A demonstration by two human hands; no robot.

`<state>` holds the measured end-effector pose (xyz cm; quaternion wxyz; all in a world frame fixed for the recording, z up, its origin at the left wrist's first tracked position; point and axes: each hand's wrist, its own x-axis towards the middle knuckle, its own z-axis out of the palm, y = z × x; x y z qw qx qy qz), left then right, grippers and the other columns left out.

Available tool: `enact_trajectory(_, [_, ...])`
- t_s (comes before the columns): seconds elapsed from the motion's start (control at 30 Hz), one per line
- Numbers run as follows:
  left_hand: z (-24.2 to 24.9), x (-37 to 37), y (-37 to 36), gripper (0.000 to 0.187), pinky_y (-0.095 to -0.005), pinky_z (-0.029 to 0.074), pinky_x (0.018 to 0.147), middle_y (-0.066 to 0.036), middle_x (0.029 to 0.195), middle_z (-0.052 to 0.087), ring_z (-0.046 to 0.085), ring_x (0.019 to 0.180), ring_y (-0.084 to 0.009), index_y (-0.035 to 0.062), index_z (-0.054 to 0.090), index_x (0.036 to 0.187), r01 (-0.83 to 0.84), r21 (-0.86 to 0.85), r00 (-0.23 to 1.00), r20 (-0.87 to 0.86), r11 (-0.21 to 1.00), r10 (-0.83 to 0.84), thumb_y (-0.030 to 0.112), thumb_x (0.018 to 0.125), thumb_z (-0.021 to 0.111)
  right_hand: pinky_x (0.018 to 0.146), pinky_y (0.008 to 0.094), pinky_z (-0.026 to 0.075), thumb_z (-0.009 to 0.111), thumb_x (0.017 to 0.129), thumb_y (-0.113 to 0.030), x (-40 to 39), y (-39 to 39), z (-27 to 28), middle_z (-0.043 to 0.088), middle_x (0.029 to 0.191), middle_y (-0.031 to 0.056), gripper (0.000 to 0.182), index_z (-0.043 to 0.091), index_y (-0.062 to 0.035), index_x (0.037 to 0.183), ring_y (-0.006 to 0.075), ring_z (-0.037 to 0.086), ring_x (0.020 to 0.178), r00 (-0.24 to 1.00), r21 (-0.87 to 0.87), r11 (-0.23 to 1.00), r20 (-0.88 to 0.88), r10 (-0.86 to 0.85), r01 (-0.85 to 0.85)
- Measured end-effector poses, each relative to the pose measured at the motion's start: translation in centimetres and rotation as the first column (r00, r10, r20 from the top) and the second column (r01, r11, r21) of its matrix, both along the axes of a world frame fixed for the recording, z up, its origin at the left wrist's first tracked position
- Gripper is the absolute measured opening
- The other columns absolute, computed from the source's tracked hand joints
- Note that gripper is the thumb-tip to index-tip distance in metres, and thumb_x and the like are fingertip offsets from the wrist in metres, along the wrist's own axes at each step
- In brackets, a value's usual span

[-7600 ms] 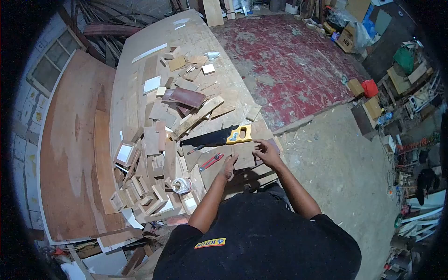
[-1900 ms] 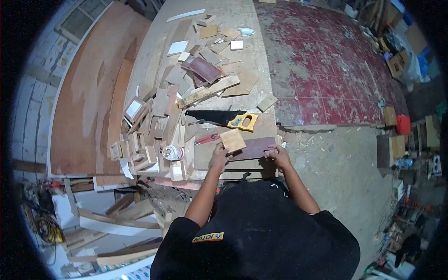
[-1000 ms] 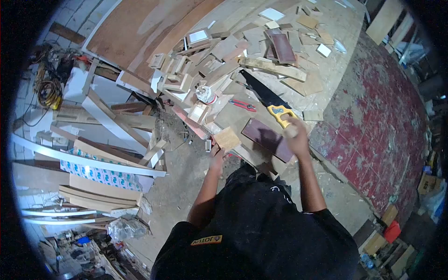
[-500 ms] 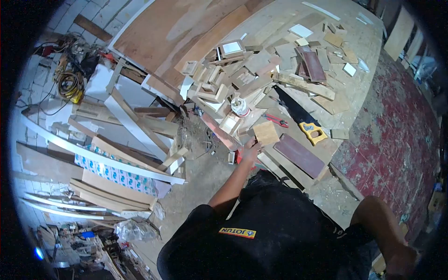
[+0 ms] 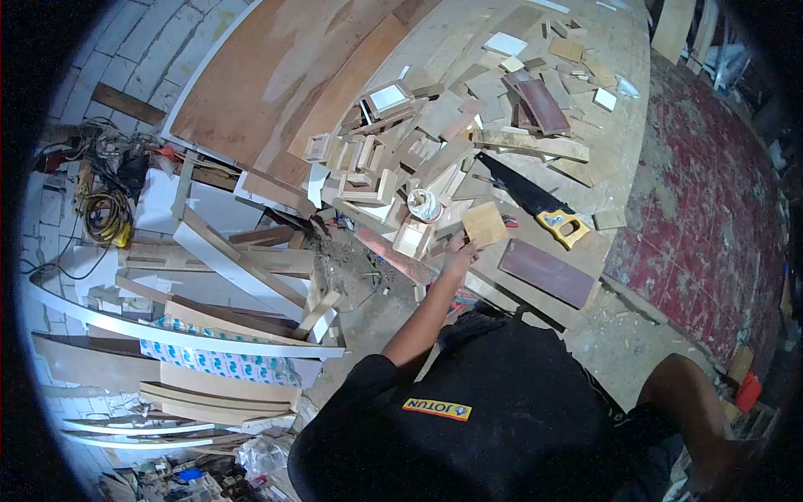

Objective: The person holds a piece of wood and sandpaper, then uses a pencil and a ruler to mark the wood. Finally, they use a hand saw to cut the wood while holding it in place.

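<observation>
My left hand (image 5: 459, 254) reaches over the front of the workbench (image 5: 615, 159), its fingers closed on the near edge of a square piece of wood (image 5: 485, 223). A red-handled tool (image 5: 511, 222) is mostly hidden behind that piece. Just right of the hand lies a long reddish-brown sanding block or board (image 5: 548, 274). A handsaw (image 5: 562, 227) with a yellow handle rests farther right. Beyond my left hand stands an open white tub (image 5: 424, 206). My right arm is bent down at my side, and my right hand (image 5: 711, 468) is too dark at the lower right to show its fingers.
Small wood offcuts (image 5: 435, 117) are heaped across the bench. A large brown panel (image 5: 251, 92) leans at the back left. Curved white-edged strips (image 5: 192, 330) and boards are stacked on the left. A coiled cable (image 5: 107, 216) lies by the wall. Red floor (image 5: 694, 217) runs along the right.
The view has shifted a little. My left hand has lifted the square wood piece slightly forward, and it now covers most of the red-handled tool. My right arm stays at my side.
</observation>
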<state>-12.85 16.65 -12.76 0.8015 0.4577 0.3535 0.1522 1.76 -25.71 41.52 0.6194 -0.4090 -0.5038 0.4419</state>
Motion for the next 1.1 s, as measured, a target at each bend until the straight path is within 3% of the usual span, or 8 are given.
enact_trajectory(0.23, [0.8, 1.4, 0.4, 0.038, -0.0232, 0.049, 0.068, -0.003, 0.109, 0.065, 0.064, 0.084, -0.0116, 0.0092, 0.049, 0.132, 0.047, 0.007, 0.998, -0.029, 0.999, -0.047, 0.008, 0.095, 0.055, 0.099, 0.0382, 0.047, 0.073, 0.084, -0.013, -1.8, 6.2, -5.9, 0.072, 0.101, 0.0045, 0.025, 0.069, -0.0125, 0.109, 0.0138, 0.066, 0.105, 0.979, 0.719, 0.695, 0.135, -0.15, 0.007])
enact_trajectory(0.27, [0.9, 1.6, 0.4, 0.038, -0.0232, 0.049, 0.068, -0.003, 0.109, 0.065, 0.064, 0.084, -0.0116, 0.0092, 0.049, 0.132, 0.061, 0.001, 0.998, -0.03, 0.998, -0.061, 0.008, 0.095, 0.055, 0.099, 0.0403, 0.047, 0.079, 0.077, -0.005, 0.6, 4.9, -5.1, 0.072, 0.102, 0.0034, 0.036, 0.07, -0.0135, 0.11, 0.0136, 0.067, 0.102, 0.961, 0.644, 0.719, 0.104, 0.254, -0.26])
enact_trajectory(0.4, [2.1, 2.1, 0.4, 0.039, -0.023, 0.049, 0.069, -0.003, 0.109, 0.064, 0.063, 0.082, -0.0103, 0.0084, 0.048, 0.134, 0.079, 0.008, 0.994, -0.075, 0.997, -0.078, 0.006, 0.095, 0.054, 0.08, 0.0335, 0.06, 0.074, 0.081, -0.008, -1.8, 9.0, -5.9, 0.072, 0.099, 0.0063, 0.027, 0.07, -0.0101, 0.108, 0.0172, 0.07, 0.095, 0.995, 0.836, 0.548, 0.041, -0.096, 0.018])
enact_trajectory(0.5, [1.8, 2.3, 0.7, 0.039, -0.0217, 0.048, 0.067, -0.002, 0.107, 0.064, 0.061, 0.078, -0.008, 0.007, 0.049, 0.133, 0.083, 0.013, 0.994, -0.069, 0.996, -0.082, 0.006, 0.094, 0.054, 0.076, 0.0326, 0.062, 0.069, 0.087, -0.013, -0.7, 6.3, -4.9, 0.072, 0.102, 0.0106, 0.021, 0.07, -0.0087, 0.108, 0.0217, 0.07, 0.095, 0.894, 0.288, 0.925, -0.303, 0.332, -0.246])
enact_trajectory(0.6, [2.0, 3.0, 0.4, 0.038, -0.0206, 0.047, 0.064, -0.001, 0.106, 0.064, 0.059, 0.076, -0.006, 0.0056, 0.05, 0.131, 0.084, -0.014, 0.996, -0.039, 0.996, -0.084, 0.006, 0.093, 0.055, 0.078, 0.0357, 0.061, 0.06, 0.093, -0.016, 1.2, 12.4, -9.6, 0.07, 0.108, 0.0124, 0.02, 0.07, -0.0088, 0.11, 0.0243, 0.07, 0.096, 0.961, 0.775, 0.613, -0.027, 0.276, -0.154])
enact_trajectory(0.67, [2.2, 3.7, 0.3, 0.038, -0.0206, 0.047, 0.064, -0.001, 0.106, 0.064, 0.059, 0.076, -0.0059, 0.0053, 0.05, 0.131, 0.08, -0.045, 0.997, -0.013, 0.996, -0.081, 0.006, 0.093, 0.055, 0.074, 0.0335, 0.058, 0.061, 0.089, -0.008, 2.7, 13.6, -14.0, 0.065, 0.107, 0.0116, 0.022, 0.066, -0.0032, 0.11, 0.0224, 0.067, 0.087, 0.912, 0.407, 0.819, -0.111, -0.395, 0.404])
enact_trajectory(0.73, [1.9, 4.2, 0.4, 0.039, -0.0206, 0.046, 0.065, -0.001, 0.109, 0.064, 0.059, 0.079, -0.0064, 0.005, 0.051, 0.13, 0.107, -0.001, 0.993, 0.049, 0.994, -0.106, 0.008, 0.092, 0.058, 0.07, 0.0314, 0.054, 0.062, 0.085, -0.001, 4.9, 15.1, -19.4, 0.061, 0.106, 0.0109, 0.025, 0.062, 0.0024, 0.109, 0.0206, 0.064, 0.079, 0.468, 0.038, 0.473, 0.1, -0.878, 0.88])
enact_trajectory(1.1, [0.2, 6.3, -0.4, 0.046, -0.0253, 0.051, 0.074, -0.002, 0.115, 0.064, 0.062, 0.098, -0.012, 0.0091, 0.047, 0.134, 0.224, -0.009, 0.968, -0.111, 0.975, -0.224, 0.007, 0.09, 0.059, 0.07, 0.0332, 0.052, 0.075, 0.071, -0.012, 7.6, 16.0, -54.7, 0.07, 0.079, 0.0128, 0.018, 0.068, -0.0024, 0.085, 0.0195, 0.068, 0.075, 0.703, -0.656, 0.307, 0.505, -0.5, 0.69])
